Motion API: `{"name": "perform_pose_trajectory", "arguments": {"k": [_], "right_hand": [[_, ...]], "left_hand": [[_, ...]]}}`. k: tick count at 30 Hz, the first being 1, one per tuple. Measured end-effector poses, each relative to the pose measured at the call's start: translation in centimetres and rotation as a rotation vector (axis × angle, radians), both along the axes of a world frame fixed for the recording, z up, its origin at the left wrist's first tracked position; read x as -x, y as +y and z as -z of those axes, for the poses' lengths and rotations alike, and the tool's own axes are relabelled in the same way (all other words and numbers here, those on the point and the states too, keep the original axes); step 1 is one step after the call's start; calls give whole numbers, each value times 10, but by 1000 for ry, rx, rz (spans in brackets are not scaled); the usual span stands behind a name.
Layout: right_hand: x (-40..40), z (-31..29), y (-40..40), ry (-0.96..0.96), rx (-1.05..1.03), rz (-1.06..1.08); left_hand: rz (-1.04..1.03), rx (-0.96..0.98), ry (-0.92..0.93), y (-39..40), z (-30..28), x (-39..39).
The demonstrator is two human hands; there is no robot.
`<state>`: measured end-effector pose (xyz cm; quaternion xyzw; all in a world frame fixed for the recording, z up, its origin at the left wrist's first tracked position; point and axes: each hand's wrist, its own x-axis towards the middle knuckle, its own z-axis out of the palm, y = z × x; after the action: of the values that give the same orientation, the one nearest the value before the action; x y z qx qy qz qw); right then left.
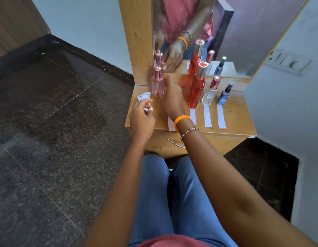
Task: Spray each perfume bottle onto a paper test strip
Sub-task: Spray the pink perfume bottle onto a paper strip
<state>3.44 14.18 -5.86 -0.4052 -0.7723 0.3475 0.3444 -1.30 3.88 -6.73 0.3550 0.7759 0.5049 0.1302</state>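
Right now the pink bottle [157,84] is upright at the back-left of the tabletop [233,118], close to the mirror [226,32], cap on, long axis vertical. My right hand [169,97] is on its right side, fingers round the body from that side; looks like a hold, tho I can't tell how firm or whether the base is on the wood or just off it. Left hand [142,115] is nearer me, below-left of the bottle, loosely curled, thumb & fingertips close together w/ something small & white at the tips, prob a strip end, can't confirm. So the bottle lies fwd and slightly right of the left hand, and the right hand is the one on it.

Loose paper strips [143,96] sit just left of the bottle base. Further right: tall red bottle [197,86], clear bottle [210,91], small blue bottle [225,94], each standing at the head of its own white strip. A 4th strip [170,124] lies partly under my right wrist.

My read: the cap has to come off before spraying.
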Motion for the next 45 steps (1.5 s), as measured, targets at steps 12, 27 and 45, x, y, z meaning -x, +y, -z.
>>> {"name": "perform_pose_trajectory", "arguments": {"k": [12,27,45], "right_hand": [[-49,-8,-38,195,23,-191],[-77,-81,-46,905,644,85],[-80,26,-27,-40,-190,3]], "left_hand": [[216,-136,-327,-1,-29,-3],[565,-55,-280,-24,-38,-48],[248,-150,-537,-29,-25,-31]]}}
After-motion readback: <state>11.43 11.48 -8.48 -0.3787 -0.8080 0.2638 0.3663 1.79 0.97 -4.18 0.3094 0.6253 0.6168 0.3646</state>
